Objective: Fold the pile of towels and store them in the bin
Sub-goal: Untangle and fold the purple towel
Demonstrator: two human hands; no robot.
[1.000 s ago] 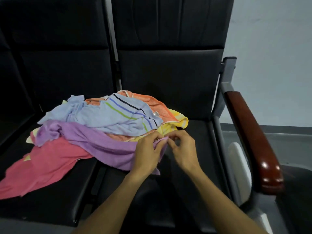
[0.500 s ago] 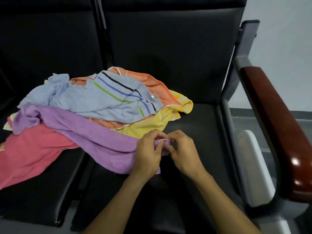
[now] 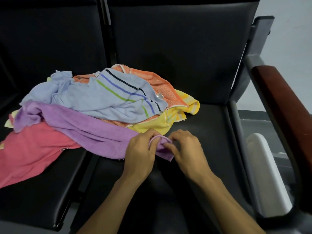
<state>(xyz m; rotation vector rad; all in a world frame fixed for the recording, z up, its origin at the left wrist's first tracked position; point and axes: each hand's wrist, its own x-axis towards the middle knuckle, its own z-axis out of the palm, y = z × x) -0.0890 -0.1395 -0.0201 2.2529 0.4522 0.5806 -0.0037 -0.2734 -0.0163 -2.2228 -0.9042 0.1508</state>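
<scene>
Lying heaped across two black seats [image 3: 211,125]: pink towel [image 3: 32,149], purple towel [image 3: 87,130], blue striped on top. Left hand [image 3: 140,152], right hand [image 3: 187,149] now pinching purple corner, drawn nearer since before. Folding barely begun; bin unseen.

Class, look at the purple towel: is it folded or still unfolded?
Unfolded. The purple towel trails crumpled across the pile, and both hands, left hand and right hand, pinch only its corner.
</scene>
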